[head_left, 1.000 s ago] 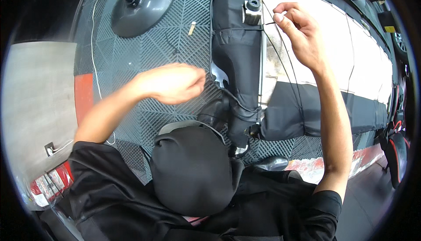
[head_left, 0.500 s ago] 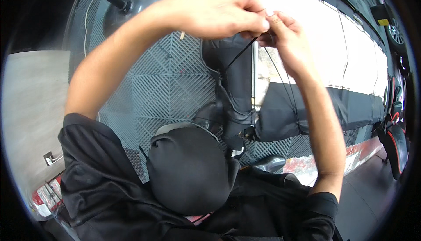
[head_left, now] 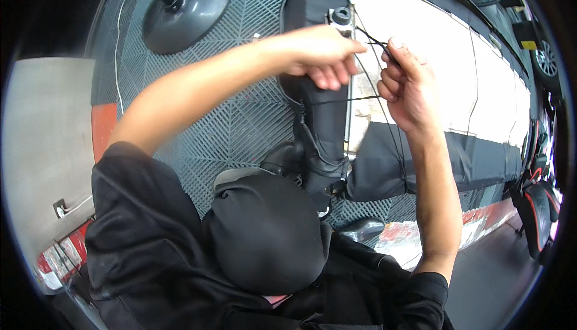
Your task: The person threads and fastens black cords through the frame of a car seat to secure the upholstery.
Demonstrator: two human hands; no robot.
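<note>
My right hand is closed on a thin black cord, pinched between thumb and curled fingers. To its left, my left hand hovers over the edge of a long padded piece, its fingers apart, with nothing visible in them. The padded piece has a black leather-like cover around a white underside. More dark cord strands run from the right hand to the cover's left side and down to its near flap. A round black fitting sits on a metal bracket beyond my left hand.
A black round stand base with a pole stands at the far left on grey grid flooring. A rounded black cloth shape fills the lower middle. At the right are a red-trimmed black seat and a car wheel.
My hands, together on the cord before, have moved apart. The left has let go and dropped slightly; the right keeps the cord and has come a little nearer.
</note>
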